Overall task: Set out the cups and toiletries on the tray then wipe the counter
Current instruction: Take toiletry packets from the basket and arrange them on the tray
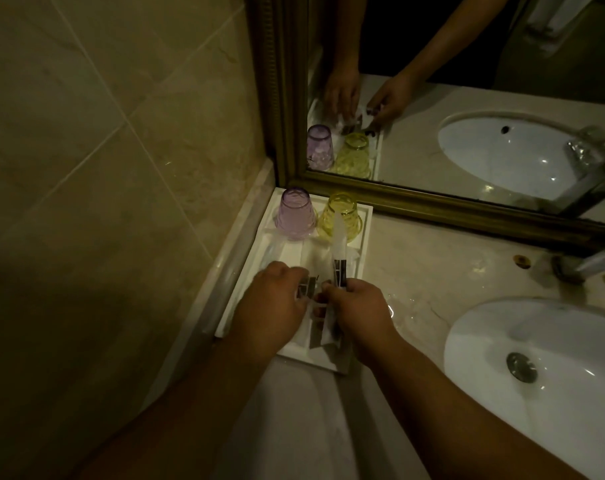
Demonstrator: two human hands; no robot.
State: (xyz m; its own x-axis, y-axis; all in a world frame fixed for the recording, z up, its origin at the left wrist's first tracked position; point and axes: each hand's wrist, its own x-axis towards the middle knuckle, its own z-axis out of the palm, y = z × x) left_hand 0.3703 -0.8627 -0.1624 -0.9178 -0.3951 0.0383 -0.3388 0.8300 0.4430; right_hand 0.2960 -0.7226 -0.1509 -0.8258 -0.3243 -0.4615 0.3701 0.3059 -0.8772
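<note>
A white tray [363,220] lies on the counter in the corner by the tiled wall and the mirror. At its far end stand two upturned cups, a purple cup [295,214] on the left and a yellow cup [341,218] on the right. Over the tray's near half, my left hand [273,306] pinches a small white toiletry packet [307,287] with dark print. My right hand [360,313] grips a long white wrapped toiletry packet [339,247] that points up toward the yellow cup. More white packets [320,336] lie on the tray under my hands.
The beige marble counter [415,271] runs right to a white oval sink [536,368] with a metal drain. A chrome tap [592,265] stands at the back right. A gold-framed mirror [432,202] rises behind the tray. A tiled wall [103,168] closes the left side.
</note>
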